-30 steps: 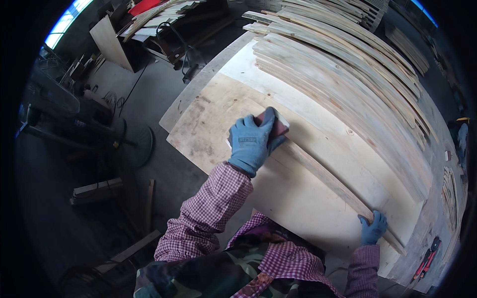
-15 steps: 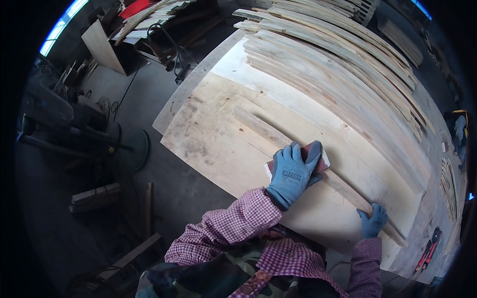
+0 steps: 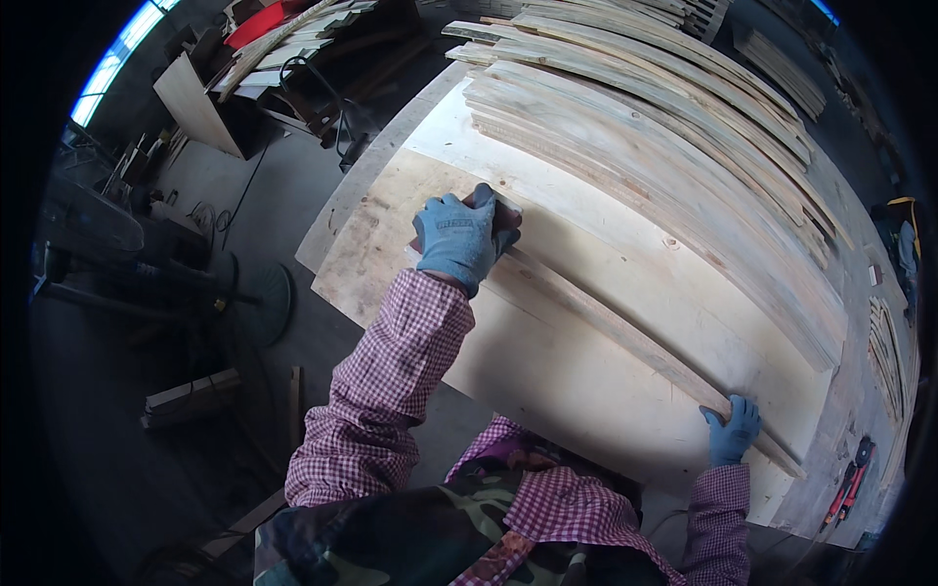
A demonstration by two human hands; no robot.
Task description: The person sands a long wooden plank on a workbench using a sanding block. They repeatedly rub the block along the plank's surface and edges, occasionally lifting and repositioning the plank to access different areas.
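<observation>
A long narrow wooden strip (image 3: 611, 320) lies slantwise on a pale plywood panel (image 3: 547, 376). At the strip's far left end, my left hand (image 3: 455, 234), in a blue-grey work glove, is closed over a dark red sanding block (image 3: 506, 213). The block's underside is hidden, pressed down on the strip. Near the strip's other end, my right hand (image 3: 733, 432) wears the same kind of glove. Its thumb and fingers pinch the strip from both sides and hold it against the panel.
Stacked wooden slats (image 3: 645, 146) cover the table's far side. Red-handled pliers (image 3: 848, 483) lie at the table's right edge. On the floor to the left stands something with a round dark base (image 3: 262, 298), and bundled wood (image 3: 192, 393) lies nearer.
My left hand has slid the sanding block along the strip, up and left to its far end. My right hand stays in place on the strip.
</observation>
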